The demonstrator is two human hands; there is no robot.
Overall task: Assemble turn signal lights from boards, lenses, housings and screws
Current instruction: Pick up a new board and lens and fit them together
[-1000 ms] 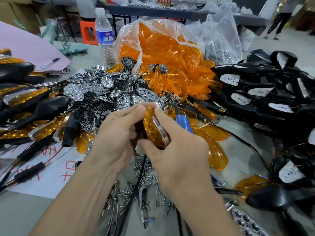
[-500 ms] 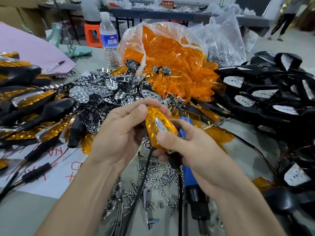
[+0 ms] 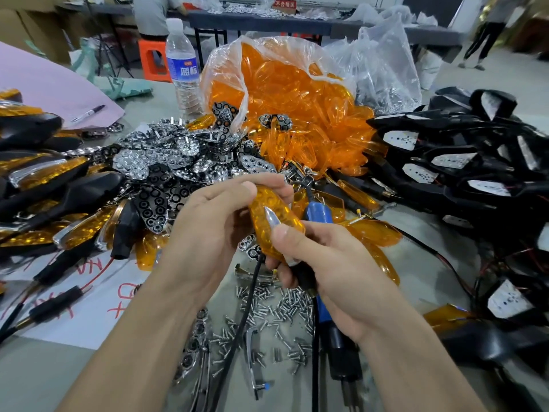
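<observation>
Both hands hold one turn signal light (image 3: 271,221), amber lens up with a chrome point in its middle, above the table's centre. My left hand (image 3: 208,230) grips its upper end, thumb on top. My right hand (image 3: 329,263) pinches its lower end with the thumb, fingers curled round its black stem. A black wire (image 3: 246,304) hangs down from it. Loose screws (image 3: 276,310) lie beneath. An open bag of amber lenses (image 3: 297,102) stands behind, chrome reflector boards (image 3: 166,162) heaped to its left, and black housings with white boards (image 3: 463,171) piled at right.
A blue electric screwdriver (image 3: 319,211) lies under my right hand. Finished lights (image 3: 50,185) are stacked at left. A water bottle (image 3: 182,66) stands at the back, a pen (image 3: 87,113) on a pink sheet. A person stands at a far table.
The light has turned so its amber lens faces up. My right hand has slid down from the lens to the lower end and stem.
</observation>
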